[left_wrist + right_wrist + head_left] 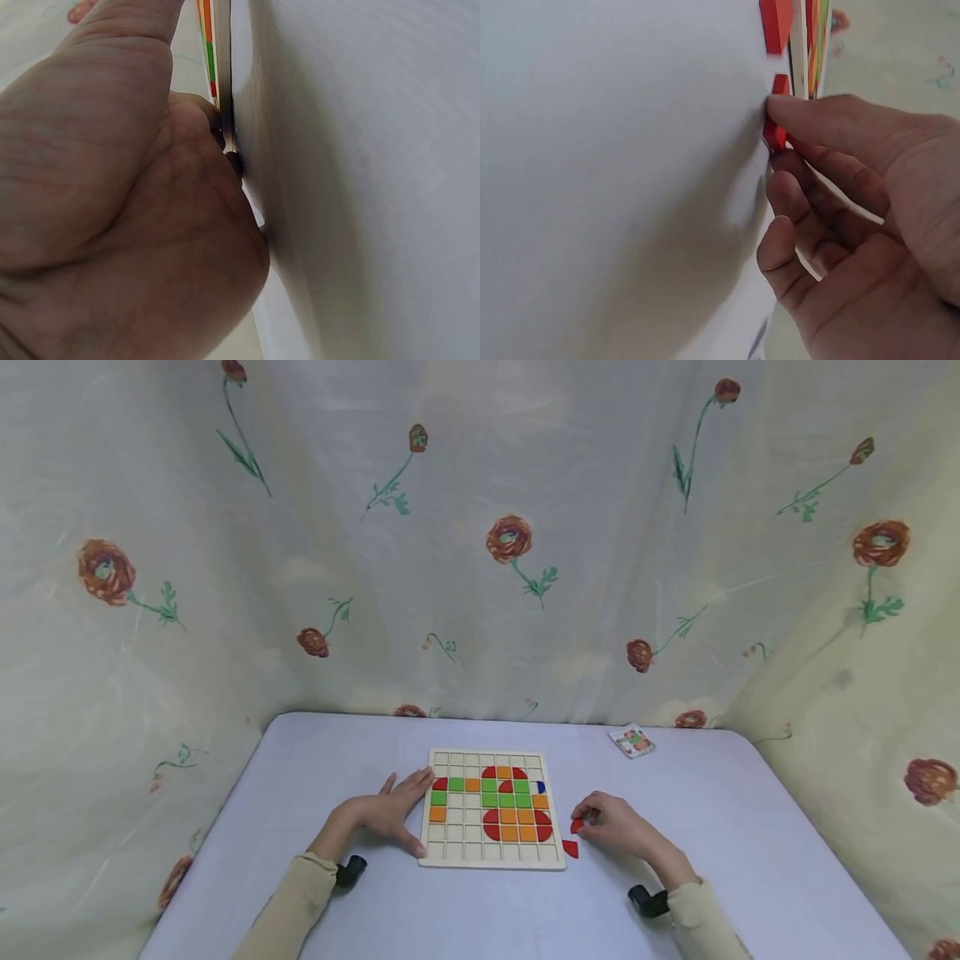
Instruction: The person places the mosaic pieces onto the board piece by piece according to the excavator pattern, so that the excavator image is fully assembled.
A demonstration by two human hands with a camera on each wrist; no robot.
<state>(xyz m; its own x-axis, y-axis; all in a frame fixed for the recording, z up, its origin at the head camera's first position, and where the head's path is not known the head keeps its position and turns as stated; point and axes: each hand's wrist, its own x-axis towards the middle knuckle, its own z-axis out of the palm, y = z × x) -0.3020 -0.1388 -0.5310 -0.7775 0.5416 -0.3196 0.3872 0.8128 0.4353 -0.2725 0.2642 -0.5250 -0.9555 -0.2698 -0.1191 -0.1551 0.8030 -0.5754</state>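
Note:
A pale wooden grid board (465, 852) lies on the table with red, orange and green pieces and a blue-and-white one in its squares. Along its left edge, my left hand (390, 814) rests with fingers and thumb spread, touching the frame. In the left wrist view, the palm (165, 225) covers most of the board. To the right of the board, my right hand (618, 827) pinches a red piece (776, 127) between thumb and fingers, low over the table. Another red piece, a quarter circle (571, 849), lies beside the board's right edge, near that hand.
A small patterned card or packet (632, 741) lies at the back right of the white-covered table (352, 743). Floral cloth (450, 577) hangs behind and at both sides. Black wrist cameras (648, 902) sit on both wrists.

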